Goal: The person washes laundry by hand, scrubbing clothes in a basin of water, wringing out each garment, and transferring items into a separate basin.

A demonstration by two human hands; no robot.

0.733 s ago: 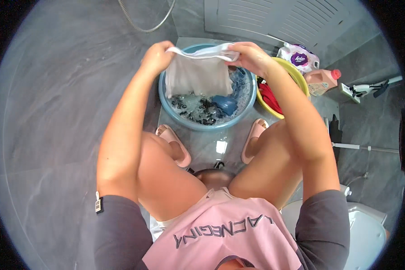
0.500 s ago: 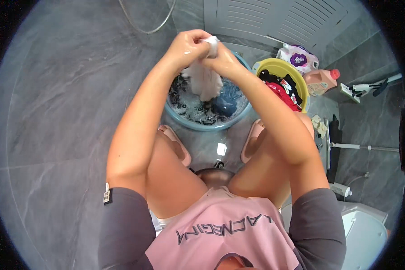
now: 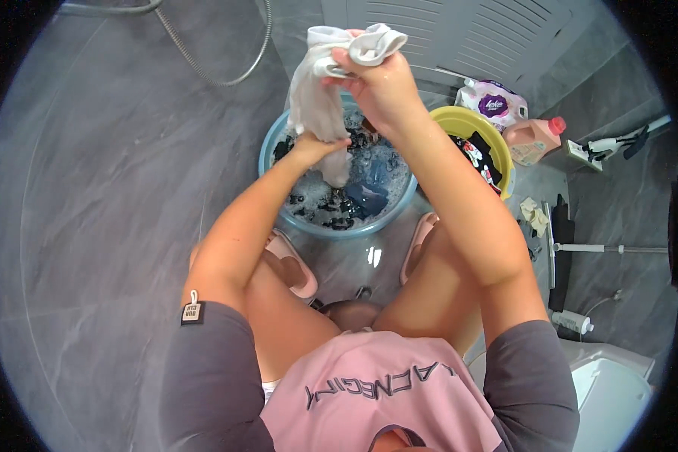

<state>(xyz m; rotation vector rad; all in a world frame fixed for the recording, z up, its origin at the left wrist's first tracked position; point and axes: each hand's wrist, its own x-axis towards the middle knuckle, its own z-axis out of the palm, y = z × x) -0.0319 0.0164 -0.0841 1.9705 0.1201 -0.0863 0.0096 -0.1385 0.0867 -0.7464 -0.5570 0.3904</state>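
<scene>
A wet white garment (image 3: 313, 94) hangs bunched over the light blue basin (image 3: 337, 232). High up, my right hand (image 3: 384, 90) pinches its folded upper edge between thumb and fingers. Lower down, my left hand (image 3: 316, 151) is closed round the hanging part, and the garment's tail droops below it toward the water. Foamy water fills the basin, with dark clothes and a navy cloth (image 3: 369, 197) soaking in it. What kind of garment the white one is does not show clearly.
Right of the basin stands a yellow tub (image 3: 507, 151) of dark and printed clothes. Beyond it are a purple-and-white package (image 3: 493, 104), a pink jug (image 3: 533, 143) with a red cap and a brush (image 3: 610, 147). A squeegee pole (image 3: 580, 247) lies farther right; a shower hose (image 3: 258, 64) loops at upper left.
Both hands were together, squeezing the bunched white garment. Now my right hand has raised its upper edge, while my left hand has moved down the cloth. The garment is more spread out.
</scene>
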